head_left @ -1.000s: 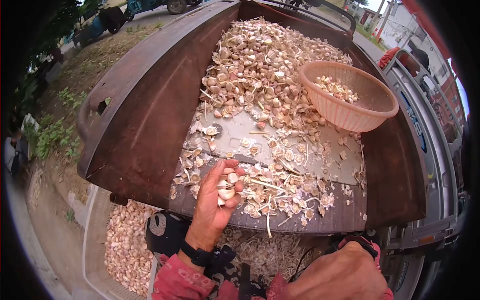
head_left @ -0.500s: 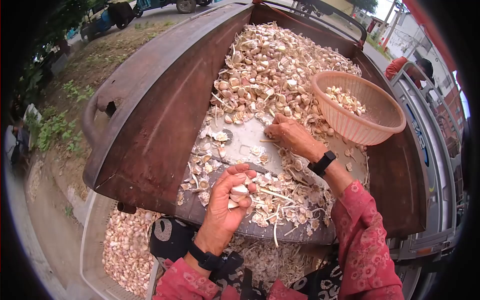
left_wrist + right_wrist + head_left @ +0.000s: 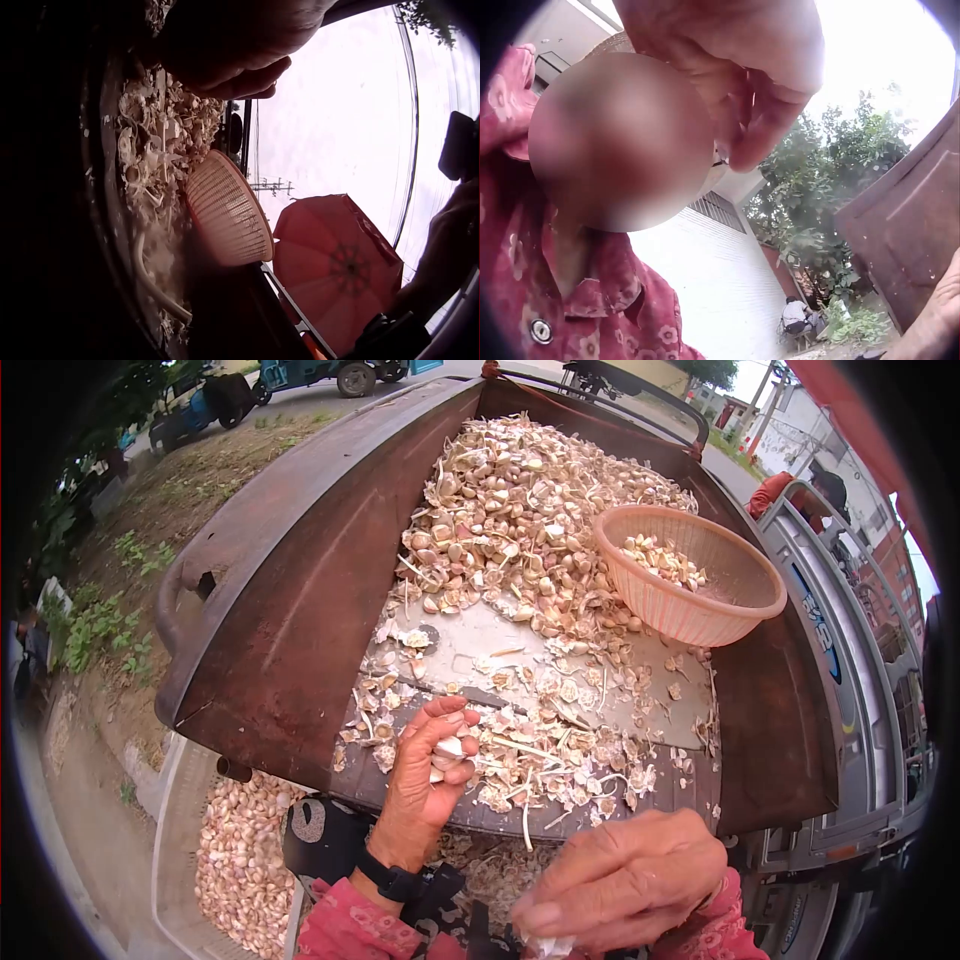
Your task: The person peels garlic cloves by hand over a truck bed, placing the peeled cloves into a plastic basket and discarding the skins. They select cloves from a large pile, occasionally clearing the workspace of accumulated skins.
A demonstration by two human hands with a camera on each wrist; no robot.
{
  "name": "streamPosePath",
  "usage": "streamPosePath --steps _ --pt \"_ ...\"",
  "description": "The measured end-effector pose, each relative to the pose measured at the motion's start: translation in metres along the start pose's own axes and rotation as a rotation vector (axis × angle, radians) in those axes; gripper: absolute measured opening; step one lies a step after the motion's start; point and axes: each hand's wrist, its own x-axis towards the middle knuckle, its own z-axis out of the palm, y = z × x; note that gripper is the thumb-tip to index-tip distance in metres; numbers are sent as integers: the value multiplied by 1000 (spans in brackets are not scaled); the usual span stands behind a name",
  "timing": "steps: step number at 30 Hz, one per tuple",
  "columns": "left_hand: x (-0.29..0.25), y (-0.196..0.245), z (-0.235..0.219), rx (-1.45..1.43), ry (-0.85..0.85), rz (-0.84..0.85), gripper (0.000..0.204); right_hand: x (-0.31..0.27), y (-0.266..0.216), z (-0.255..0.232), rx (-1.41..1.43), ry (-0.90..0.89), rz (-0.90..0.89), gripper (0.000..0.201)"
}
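Note:
Over the near edge of the cart bed, my left hand (image 3: 418, 785) holds a few pale garlic cloves (image 3: 448, 748) in its curled fingers. My right hand (image 3: 630, 875) is raised close to the head camera, at lower right, its back toward the view. Its thumb and fingertips pinch a small whitish garlic piece (image 3: 548, 944), mostly covered by the hand; whether it is a clove or loose skin I cannot tell. Beyond the hands, a large heap of garlic cloves (image 3: 530, 500) fills the far part of the bed.
A pink plastic basket (image 3: 690, 605) with some cloves leans on the heap's right side. Dry skins and stalks (image 3: 550, 755) litter the near bed, between rusty side walls (image 3: 290, 590). A pale crate (image 3: 172, 860) of cloves stands below left. A red umbrella (image 3: 337, 270) is overhead.
Half a second ago my right hand was at the foot of the heap; it has come back toward the body with a whitish piece. The left hand keeps its cloves in about the same place.

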Motion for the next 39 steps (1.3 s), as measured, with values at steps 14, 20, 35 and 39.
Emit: streamPosePath --steps 14,20,35,39 --pt "-8 -5 5 35 -44 -16 22 -14 -40 12 -167 53 -233 19" --pt "0 -8 10 -9 -134 -106 32 0 29 -6 -622 27 -165 31" --pt "7 3 5 -48 -42 -61 18 67 242 -133 -1040 56 244 13" --pt "5 0 5 30 -40 -37 22 45 207 -111 83 289 548 23"
